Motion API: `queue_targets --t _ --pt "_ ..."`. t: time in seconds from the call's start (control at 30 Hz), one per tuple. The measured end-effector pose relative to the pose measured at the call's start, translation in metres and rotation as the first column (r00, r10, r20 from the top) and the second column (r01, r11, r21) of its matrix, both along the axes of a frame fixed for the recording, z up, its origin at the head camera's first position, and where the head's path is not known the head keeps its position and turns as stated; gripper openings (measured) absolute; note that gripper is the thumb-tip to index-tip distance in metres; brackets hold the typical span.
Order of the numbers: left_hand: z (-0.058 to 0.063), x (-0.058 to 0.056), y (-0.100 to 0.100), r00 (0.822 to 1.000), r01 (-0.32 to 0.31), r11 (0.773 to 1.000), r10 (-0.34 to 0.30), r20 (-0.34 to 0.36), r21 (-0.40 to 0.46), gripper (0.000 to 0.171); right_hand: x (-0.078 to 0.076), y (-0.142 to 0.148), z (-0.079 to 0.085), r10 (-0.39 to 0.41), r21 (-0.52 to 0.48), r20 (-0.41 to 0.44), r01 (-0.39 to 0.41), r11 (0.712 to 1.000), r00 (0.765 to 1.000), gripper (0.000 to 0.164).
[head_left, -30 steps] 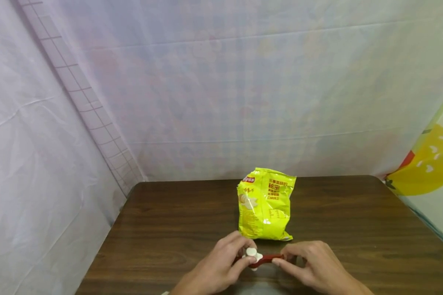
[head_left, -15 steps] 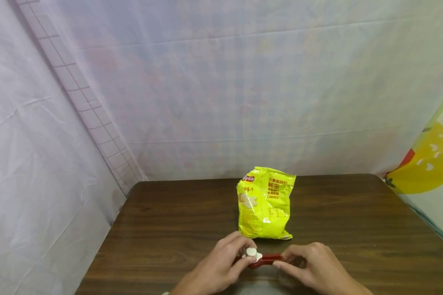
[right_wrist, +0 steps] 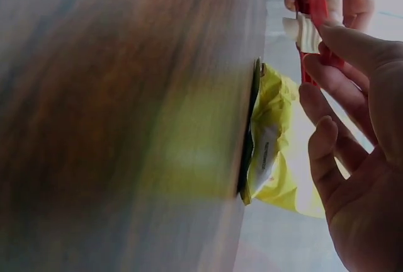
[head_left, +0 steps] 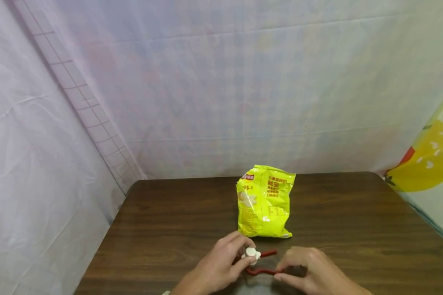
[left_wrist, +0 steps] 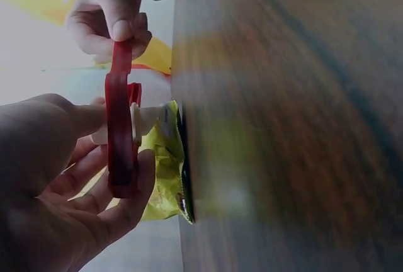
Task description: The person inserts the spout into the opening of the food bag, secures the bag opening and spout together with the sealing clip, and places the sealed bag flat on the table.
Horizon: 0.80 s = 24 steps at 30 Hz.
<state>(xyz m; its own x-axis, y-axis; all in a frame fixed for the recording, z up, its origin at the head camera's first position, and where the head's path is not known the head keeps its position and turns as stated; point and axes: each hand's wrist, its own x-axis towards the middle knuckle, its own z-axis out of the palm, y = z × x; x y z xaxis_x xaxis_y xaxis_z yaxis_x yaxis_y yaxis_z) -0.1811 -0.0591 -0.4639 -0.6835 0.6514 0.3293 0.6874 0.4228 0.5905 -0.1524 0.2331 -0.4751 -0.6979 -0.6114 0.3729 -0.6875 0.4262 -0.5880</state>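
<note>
A red sealing clip with a white round spout point(head_left: 250, 253) is held low over the near part of the table. My left hand point(head_left: 221, 261) grips its spout end between thumb and fingers. My right hand point(head_left: 311, 268) pinches the free end of the nearer red arm point(head_left: 260, 271). The farther red arm point(head_left: 268, 253) stands apart from it, so the clip is spread. In the left wrist view, the clip point(left_wrist: 119, 121) runs from the left fingers up to the right thumb. Just beyond the hands stands a yellow snack bag point(head_left: 266, 209), its torn top corner at the left.
The dark wooden table point(head_left: 170, 217) has rounded far corners. Behind it hangs a pale checked curtain point(head_left: 243, 90), with a white curtain point(head_left: 40, 164) at the left. A yellow printed shape point(head_left: 424, 172) shows on the right wall.
The clip's two red arms have parted. My right hand has moved slightly toward the body with the nearer arm. The left hand keeps its hold on the spout end, and the bag stays put.
</note>
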Motion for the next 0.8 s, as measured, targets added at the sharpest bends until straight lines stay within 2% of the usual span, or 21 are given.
queue_targets --t 0.27,0.4,0.6,0.8 --pt "-0.0039 0.0002 -0.0010 0.999 -0.029 0.998 0.028 -0.030 -0.057 0.019 0.0022 0.0004 -0.0060 -0.044 -0.011 -0.116 0.043 0.999 0.992 0.013" --pt "-0.0051 0.0004 0.0005 0.997 -0.063 0.993 0.057 -0.059 -0.095 0.022 0.0018 0.0002 -0.0064 -0.024 -0.019 -0.077 0.022 1.000 0.997 0.009" --pt "-0.0072 0.0012 0.0017 0.988 -0.121 0.987 0.110 -0.105 -0.107 0.021 0.0025 0.0001 -0.0064 -0.003 -0.018 -0.032 0.002 1.000 0.999 0.008" --pt "-0.0071 -0.0002 0.0024 0.992 -0.082 0.990 0.070 -0.108 -0.114 0.021 0.0031 -0.0001 -0.0066 0.001 -0.028 0.012 -0.001 1.000 1.000 0.009"
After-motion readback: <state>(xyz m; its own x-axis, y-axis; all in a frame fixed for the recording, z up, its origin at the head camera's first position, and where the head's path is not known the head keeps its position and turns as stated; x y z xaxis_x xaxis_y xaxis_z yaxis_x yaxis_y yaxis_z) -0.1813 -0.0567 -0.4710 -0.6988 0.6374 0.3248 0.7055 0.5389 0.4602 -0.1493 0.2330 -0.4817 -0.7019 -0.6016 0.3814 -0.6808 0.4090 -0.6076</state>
